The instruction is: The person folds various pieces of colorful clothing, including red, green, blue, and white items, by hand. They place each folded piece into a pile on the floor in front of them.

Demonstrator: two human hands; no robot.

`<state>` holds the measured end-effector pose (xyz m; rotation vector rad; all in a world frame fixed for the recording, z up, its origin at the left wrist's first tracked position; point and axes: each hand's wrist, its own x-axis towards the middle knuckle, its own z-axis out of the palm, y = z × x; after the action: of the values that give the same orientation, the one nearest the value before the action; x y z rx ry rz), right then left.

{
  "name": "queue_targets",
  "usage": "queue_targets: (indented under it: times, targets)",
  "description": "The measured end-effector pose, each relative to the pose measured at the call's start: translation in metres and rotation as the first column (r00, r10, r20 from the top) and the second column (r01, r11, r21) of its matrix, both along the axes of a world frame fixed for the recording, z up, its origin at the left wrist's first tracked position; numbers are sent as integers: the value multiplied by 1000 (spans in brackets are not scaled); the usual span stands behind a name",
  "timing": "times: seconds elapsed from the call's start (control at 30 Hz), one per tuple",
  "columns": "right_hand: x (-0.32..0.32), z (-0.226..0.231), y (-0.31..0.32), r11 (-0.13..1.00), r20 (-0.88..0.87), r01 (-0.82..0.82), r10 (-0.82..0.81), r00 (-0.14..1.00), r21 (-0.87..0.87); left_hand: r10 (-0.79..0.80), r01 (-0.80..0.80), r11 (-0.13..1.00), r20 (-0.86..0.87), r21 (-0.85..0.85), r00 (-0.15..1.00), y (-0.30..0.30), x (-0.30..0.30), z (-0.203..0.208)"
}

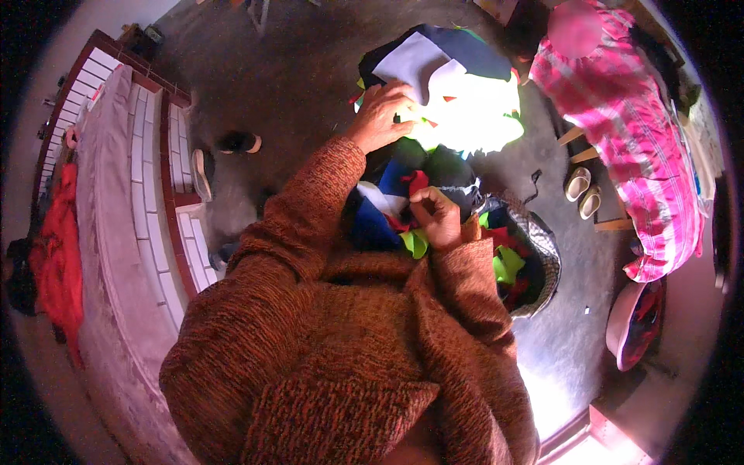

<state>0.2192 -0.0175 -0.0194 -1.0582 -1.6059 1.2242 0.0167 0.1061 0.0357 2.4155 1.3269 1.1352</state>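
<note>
My left hand (pixel 384 116) reaches to the near edge of a heaped pile of cloth pieces. Its thumb stands apart from its fingers, which touch the pile beside a light grey cloth piece (pixel 415 63). Dark cloth (pixel 480 53) lies behind, and bright light washes out the pile's right side. Close to my lap, my right hand (pixel 438 217) is closed in a pinch at a red cloth scrap (pixel 415 183). Around it lie a dark blue piece (pixel 372 225), a whitish piece (pixel 381 200) and a yellow-green scrap (pixel 415 243).
Right of my lap stands a checked bag (pixel 552 267) with red and green scraps inside. A person in a pink plaid garment (pixel 620 132) is at the right, near light shoes (pixel 583 190) and a pink basin (pixel 620 329). A white-tiled ledge (pixel 147 178) runs along the left.
</note>
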Motion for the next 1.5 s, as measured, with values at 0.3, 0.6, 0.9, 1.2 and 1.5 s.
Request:
queue_targets:
  times: [0.3,0.6,0.9,1.2,1.5]
  targets:
    - [0,0,2,1000,-30,-28,28,999,4,22,-24,997,29,67,999,-24,8,-9]
    - [5,19,-10,931,292,-227,141,946,287,17,239,853,481,-465,877,-48,-11,-22]
    - [2,26,-27,878,448,-290,99,889,382,93,192,735,377,-650,921,-89,-30,-31]
    - [12,11,-15,983,-344,-101,44,938,-150,178,-158,908,16,-388,984,-86,-10,-59]
    - [40,-2,9,844,-767,-197,-324,554,-499,122,31,883,293,-469,948,-89,-13,-45]
